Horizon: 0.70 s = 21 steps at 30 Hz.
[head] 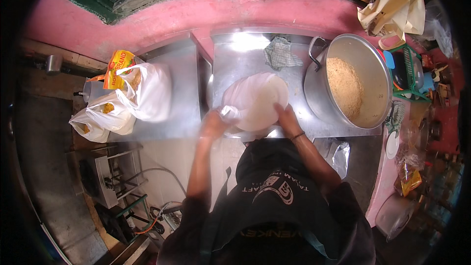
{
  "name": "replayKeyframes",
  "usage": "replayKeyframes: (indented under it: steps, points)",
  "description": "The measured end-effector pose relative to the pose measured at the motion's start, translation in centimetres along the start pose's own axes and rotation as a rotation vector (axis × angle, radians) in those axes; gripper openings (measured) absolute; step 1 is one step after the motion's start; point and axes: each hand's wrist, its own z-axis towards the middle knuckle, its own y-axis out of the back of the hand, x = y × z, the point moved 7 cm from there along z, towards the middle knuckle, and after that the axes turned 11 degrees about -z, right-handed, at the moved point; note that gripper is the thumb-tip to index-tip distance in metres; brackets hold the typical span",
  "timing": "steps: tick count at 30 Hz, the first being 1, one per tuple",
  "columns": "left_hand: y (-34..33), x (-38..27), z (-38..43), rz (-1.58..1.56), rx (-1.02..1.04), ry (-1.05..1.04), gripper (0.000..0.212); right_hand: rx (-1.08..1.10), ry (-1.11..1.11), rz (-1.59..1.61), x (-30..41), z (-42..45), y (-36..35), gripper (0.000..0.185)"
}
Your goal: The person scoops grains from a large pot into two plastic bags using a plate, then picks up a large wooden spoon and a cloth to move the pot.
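A round plate (272, 99), pale and blurred, lies over or against a white plastic bag (239, 90) on the steel table (228, 51) in front of me. My left hand (214, 123) grips the gathered, twisted part of the bag at its left side. At the right edge of the plate is my right hand (289, 117), its fingers touching the rim. Right of my hands a large aluminium pot (371, 77) leans with its mouth towards me, holding a heap of crumbly tan food (344, 88). A checked cloth (281, 53) lies behind the bag.
Several white plastic bags (152, 92) with yellowish contents stand on the left table, beside a yellow-orange packet (119, 68) and a clear plastic jug (92, 90). A green rack (412, 70) is beyond the pot. Burners (101, 180) stand low at the left. A pink wall (235, 11) runs behind the tables.
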Motion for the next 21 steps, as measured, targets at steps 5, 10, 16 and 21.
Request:
replayKeyframes:
  steps: [5, 10, 16, 21]
  points:
    - [-0.2, 3.7, 2.2, 0.327, 0.097, 0.047, 0.035, 0.008, -0.004, -0.047, 0.9, -0.1, -0.7, 0.040]
    - [-1.7, -1.5, 3.5, -0.302, 0.101, -0.190, 0.030, 0.038, -0.015, -0.087, 0.9, 0.7, -1.2, 0.041]
    - [-7.9, -10.0, 0.6, 0.363, -0.021, -0.828, 0.026, 0.015, 0.006, -0.329, 0.5, 2.4, -2.2, 0.037]
    - [-10.7, -6.0, 2.7, 0.114, 0.223, -0.560, 0.043, 0.013, 0.073, -0.289, -0.4, 2.4, -1.4, 0.041]
